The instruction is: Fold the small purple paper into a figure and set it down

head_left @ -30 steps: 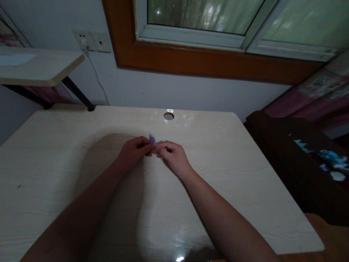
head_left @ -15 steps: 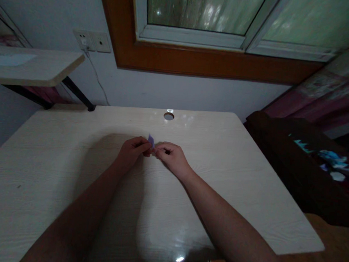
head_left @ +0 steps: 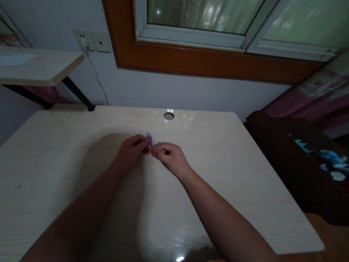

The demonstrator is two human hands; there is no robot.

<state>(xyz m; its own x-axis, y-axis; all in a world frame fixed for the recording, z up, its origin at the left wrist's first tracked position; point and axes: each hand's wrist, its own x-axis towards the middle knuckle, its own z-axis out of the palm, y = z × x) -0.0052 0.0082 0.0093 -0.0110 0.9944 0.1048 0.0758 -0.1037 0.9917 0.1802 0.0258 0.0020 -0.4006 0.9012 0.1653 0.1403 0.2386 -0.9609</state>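
A small purple piece of paper sticks up between my two hands over the middle of a pale wooden table. My left hand pinches it from the left with curled fingers. On the other side my right hand pinches the same piece with its fingertips, the rest of its fingers folded in. Both hands rest low on the tabletop, touching each other at the paper. Most of the paper is hidden by the fingers.
A round cable hole lies at the table's far edge. A side shelf juts out at the left, below wall sockets. Dark furniture stands close to the right edge. A window is above.
The paper tip has shifted slightly left and tilted between the fingers. Both hands stay in place, with only small finger movement.
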